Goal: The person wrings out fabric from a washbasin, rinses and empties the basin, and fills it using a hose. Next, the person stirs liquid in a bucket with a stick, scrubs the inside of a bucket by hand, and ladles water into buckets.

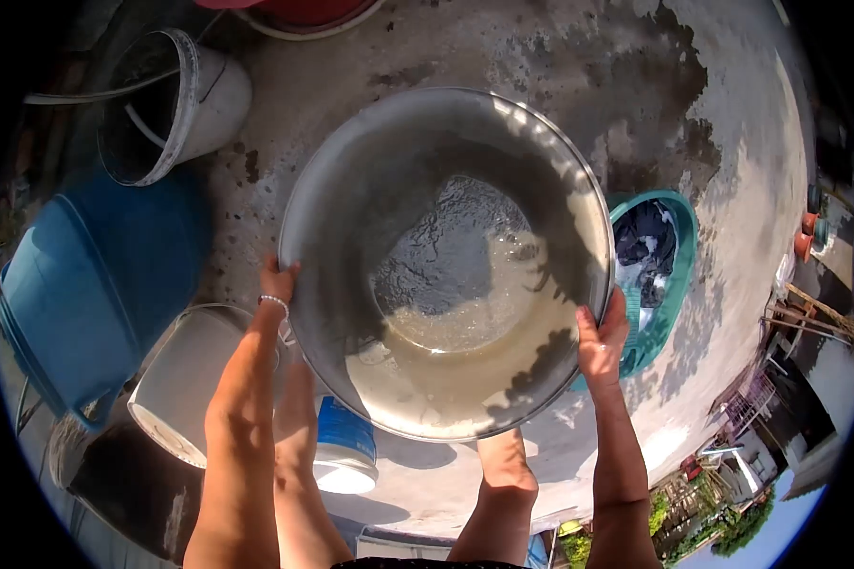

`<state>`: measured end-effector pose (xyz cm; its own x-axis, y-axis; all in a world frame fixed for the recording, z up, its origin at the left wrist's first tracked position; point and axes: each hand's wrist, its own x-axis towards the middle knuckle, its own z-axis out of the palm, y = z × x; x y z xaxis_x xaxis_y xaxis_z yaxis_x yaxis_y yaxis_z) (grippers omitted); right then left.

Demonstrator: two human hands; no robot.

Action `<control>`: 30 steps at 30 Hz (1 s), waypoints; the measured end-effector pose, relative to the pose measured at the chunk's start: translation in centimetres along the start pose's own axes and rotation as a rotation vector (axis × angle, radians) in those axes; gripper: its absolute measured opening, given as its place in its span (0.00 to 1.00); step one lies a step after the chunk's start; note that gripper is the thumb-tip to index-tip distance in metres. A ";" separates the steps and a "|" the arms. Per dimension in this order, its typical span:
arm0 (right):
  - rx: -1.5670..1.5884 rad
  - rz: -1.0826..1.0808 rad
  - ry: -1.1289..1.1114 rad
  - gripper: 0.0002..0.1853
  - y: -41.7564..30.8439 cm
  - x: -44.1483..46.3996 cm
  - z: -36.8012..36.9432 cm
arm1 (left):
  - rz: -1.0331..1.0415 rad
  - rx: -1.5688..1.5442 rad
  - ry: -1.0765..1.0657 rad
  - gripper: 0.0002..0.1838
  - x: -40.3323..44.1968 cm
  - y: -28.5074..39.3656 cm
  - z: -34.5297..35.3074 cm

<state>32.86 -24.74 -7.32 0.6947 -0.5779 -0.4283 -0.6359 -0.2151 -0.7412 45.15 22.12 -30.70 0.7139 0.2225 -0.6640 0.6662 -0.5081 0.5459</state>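
Note:
A wide, round metal basin (337,204) fills the middle of the head view, with shallow, rippling water (441,247) in its bottom. On its left rim, my left hand (277,284) is closed, with a beaded bracelet at the wrist. My right hand (604,346) grips the right rim, thumb on the inner side and fingers mostly hidden behind the edge. The basin is between my arms, above the concrete ground. Sunlight and leaf shadows fall across its right and lower wall.
A green tub (685,251) with dark and white clothes (647,242) stands right of the basin. At left are a whitish bucket (220,100), a blue tub (114,275), a pale container (185,379) and a blue-and-white bucket (343,441). A red basin (313,11) sits at the top; wet patches mark the concrete (427,38).

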 end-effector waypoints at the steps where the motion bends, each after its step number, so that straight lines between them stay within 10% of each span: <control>1: -0.030 -0.001 -0.004 0.26 1.0 -0.9 0.0 | 0.007 0.019 -0.016 0.20 -0.2 -0.5 -0.3; 11: 0.312 0.296 -0.067 0.35 4.9 -8.0 5.0 | 0.133 0.764 -0.114 0.37 -4.2 11.1 -13.1; 18: 0.633 0.712 -0.007 0.31 3.0 2.9 0.2 | 0.243 1.445 -0.289 0.29 6.0 27.4 -8.6; 19: 0.670 0.718 0.026 0.31 1.2 4.7 -1.9 | 0.167 1.380 -0.317 0.41 5.1 33.4 -6.7; 20: 0.618 0.727 -0.068 0.32 0.1 6.5 -4.5 | 0.180 1.595 -0.363 0.25 -0.4 40.8 -3.3; 22: 0.732 0.701 -0.035 0.30 1.1 9.0 -8.1 | 0.492 1.843 -0.387 0.28 -0.9 47.1 -0.8; 30: 0.647 0.710 -0.076 0.31 2.8 8.8 -10.9 | 0.471 1.996 -0.381 0.31 -4.6 54.3 2.9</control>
<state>33.49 -39.03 -7.55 0.2539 -0.3490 -0.9021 -0.6239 0.6536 -0.4284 77.38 -8.91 0.47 0.4769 -0.1735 -0.8616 -0.7880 -0.5186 -0.3318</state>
